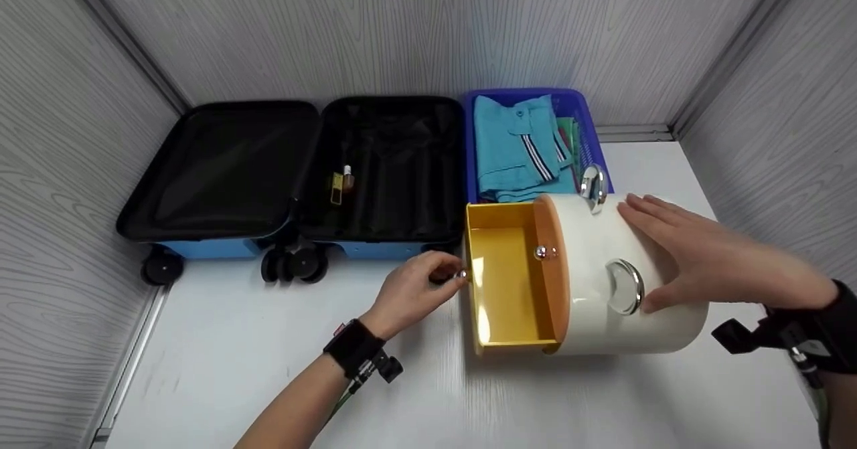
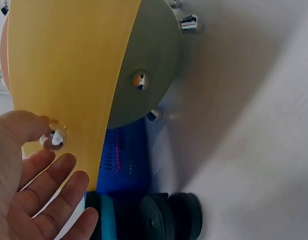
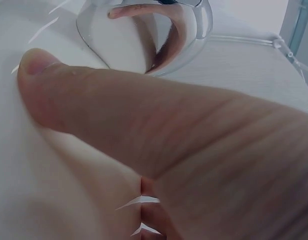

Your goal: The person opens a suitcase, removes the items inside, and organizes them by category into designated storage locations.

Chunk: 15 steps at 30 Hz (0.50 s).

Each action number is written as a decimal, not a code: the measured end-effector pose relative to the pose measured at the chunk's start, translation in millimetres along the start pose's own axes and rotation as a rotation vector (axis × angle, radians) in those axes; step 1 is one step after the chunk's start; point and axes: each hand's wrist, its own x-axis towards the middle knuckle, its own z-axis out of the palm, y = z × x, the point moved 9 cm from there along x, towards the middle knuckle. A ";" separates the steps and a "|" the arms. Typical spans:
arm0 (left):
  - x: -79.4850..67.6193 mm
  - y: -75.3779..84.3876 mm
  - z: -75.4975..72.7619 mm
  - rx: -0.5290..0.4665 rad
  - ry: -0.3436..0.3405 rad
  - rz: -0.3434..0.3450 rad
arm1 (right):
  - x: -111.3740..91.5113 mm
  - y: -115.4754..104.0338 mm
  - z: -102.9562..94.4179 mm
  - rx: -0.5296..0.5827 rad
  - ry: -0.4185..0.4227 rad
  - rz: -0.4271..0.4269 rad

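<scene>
A white, rounded storage box (image 1: 596, 332) with an orange front panel (image 1: 556, 282) stands on the table. From its front a yellow drawer (image 1: 505, 288) is pulled out, and its inside looks bare. My left hand (image 1: 416, 287) holds the drawer's shiny round knob (image 2: 55, 137) between thumb and index finger, the other fingers loosely bent below it. On top of the box my right hand (image 1: 699, 258) rests with fingers spread. Its thumb lies close to a chrome handle (image 1: 633, 288); in the right wrist view the thumb (image 3: 94, 100) touches the white shell.
Left of the box lies an open suitcase (image 1: 221, 168) with black lining and wheels; a small white-capped bottle (image 1: 348, 178) is inside. Behind the box, a blue basket (image 1: 589, 124) holds folded turquoise clothing (image 1: 512, 151). Grey panels (image 1: 402, 34) wall in the white table (image 1: 268, 355).
</scene>
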 end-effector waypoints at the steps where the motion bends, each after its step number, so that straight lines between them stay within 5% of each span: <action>1: 0.4 -1.5 -3.4 0.016 0.006 -0.001 | -0.5 0.1 -0.3 -0.002 0.004 -0.002; 8: 12.3 -21.5 -44.4 0.142 0.110 -0.021 | -0.5 1.3 0.0 -0.004 0.005 -0.006; 15: 32.3 -57.6 -90.3 0.294 0.196 -0.107 | -1.8 1.9 1.6 -0.007 0.002 0.008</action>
